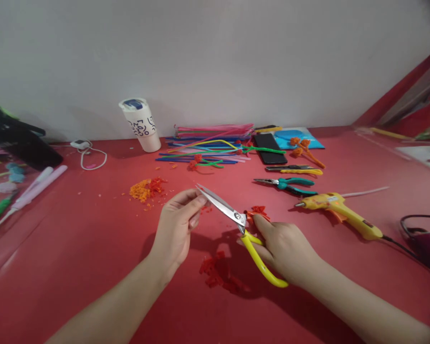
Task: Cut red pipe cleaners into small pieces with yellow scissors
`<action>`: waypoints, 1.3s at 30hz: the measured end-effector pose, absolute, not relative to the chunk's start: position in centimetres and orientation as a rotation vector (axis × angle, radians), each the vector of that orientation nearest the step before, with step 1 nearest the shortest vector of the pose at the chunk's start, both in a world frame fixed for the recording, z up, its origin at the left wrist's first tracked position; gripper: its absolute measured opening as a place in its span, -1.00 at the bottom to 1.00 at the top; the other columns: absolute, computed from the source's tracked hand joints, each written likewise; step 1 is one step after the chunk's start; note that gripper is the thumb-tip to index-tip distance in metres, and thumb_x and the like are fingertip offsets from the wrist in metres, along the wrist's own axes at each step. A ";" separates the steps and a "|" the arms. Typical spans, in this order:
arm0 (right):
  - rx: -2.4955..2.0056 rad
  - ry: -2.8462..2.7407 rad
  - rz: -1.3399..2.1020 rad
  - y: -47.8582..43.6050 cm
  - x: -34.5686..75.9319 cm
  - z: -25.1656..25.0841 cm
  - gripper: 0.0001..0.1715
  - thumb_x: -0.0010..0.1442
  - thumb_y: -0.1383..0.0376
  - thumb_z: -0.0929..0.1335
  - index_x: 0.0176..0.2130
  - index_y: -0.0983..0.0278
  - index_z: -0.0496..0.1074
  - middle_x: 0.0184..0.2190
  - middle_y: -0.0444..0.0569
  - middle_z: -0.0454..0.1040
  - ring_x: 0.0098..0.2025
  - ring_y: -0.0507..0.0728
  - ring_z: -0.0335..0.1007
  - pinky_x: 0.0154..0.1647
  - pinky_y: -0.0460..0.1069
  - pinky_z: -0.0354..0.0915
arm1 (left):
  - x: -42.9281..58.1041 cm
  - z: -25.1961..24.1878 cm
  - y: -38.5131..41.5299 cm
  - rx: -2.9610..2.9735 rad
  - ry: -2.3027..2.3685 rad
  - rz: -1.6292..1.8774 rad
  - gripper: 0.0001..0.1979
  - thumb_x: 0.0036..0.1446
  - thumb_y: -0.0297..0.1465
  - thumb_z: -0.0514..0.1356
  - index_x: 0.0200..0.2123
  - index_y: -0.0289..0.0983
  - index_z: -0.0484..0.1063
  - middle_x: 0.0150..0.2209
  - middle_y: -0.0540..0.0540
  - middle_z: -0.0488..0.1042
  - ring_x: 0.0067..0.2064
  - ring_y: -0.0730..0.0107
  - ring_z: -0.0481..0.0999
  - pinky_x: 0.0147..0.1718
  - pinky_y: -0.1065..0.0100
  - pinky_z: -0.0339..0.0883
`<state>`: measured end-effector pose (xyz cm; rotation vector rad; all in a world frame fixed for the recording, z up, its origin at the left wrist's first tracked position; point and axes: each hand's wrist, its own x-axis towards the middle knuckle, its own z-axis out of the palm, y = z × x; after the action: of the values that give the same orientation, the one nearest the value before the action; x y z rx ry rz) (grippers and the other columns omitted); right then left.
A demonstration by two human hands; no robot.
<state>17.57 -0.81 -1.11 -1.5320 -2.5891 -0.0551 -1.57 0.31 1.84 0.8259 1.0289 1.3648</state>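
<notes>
My right hand (pixel 284 251) grips the yellow handles of a pair of scissors (pixel 236 224), blades closed and pointing up-left. A small red fuzzy piece (pixel 258 210) sits by its fingers near the scissor pivot. My left hand (pixel 177 224) is pinched at the blade tips, fingers pressed together; what they hold is too small to make out. Red fuzzy trimmings (pixel 215 272) lie on the red table (pixel 93 248) below both hands.
An orange and red pile of trimmings (pixel 145 188) lies left of centre. Teal pliers (pixel 290 184), a yellow glue gun (pixel 338 208), a black phone (pixel 270 148), coloured pipe cleaners (pixel 211 143) and a white cup (pixel 141 124) sit behind. Pens lie at the far left.
</notes>
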 end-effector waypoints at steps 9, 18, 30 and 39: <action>-1.658 -2.347 0.418 -0.5 17.1 -0.1 -0.56 0.03 -0.06 0.14 -0.54 0.25 0.16 -0.75 -0.19 0.16 -0.71 -0.02 0.04 -0.67 -0.10 -0.17 | -1.6 1.5 0.4 0.879 1.037 1.304 -0.91 -0.07 -0.41 0.16 -0.48 -0.33 0.33 -0.55 0.04 0.31 -0.68 0.74 0.00 -0.72 0.54 -0.21; -1.392 -1.479 1.436 -1.1 15.8 1.5 -0.71 -0.01 0.12 0.24 -0.35 0.29 0.24 -0.76 -0.30 0.13 -0.78 -0.11 -0.05 -0.77 -0.17 -0.02 | 0.1 1.4 -0.7 0.959 0.922 0.713 -0.90 -0.12 -0.40 0.16 -0.50 -0.34 0.39 -0.59 0.01 0.35 -0.70 0.72 0.00 -0.72 0.52 -0.23; -1.462 -1.620 1.380 -1.1 15.7 1.9 -0.87 -0.07 0.27 0.22 -0.56 0.26 0.14 -0.80 -0.33 0.07 -0.77 -0.12 -0.05 -0.75 -0.17 -0.09 | 0.6 1.0 -1.2 1.514 1.301 0.789 -0.89 -0.15 -0.37 0.17 -0.51 -0.29 0.43 -0.68 0.07 0.20 -0.64 0.58 0.07 -0.67 0.49 -0.06; -1.510 -1.586 1.115 -0.6 16.1 0.7 -0.70 -0.03 0.11 0.23 -0.58 0.24 0.08 -0.74 -0.28 0.02 -0.69 -0.08 -0.06 -0.68 -0.14 -0.06 | 0.5 1.1 -0.9 1.389 1.260 0.888 -0.96 -0.18 -0.44 0.18 -0.60 -0.28 0.40 -0.66 0.07 0.29 -0.65 0.60 0.15 -0.66 0.51 -0.01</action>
<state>16.14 -0.56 0.73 -1.5099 -1.5861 1.1150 0.53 -0.95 1.07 1.3890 1.2596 0.8884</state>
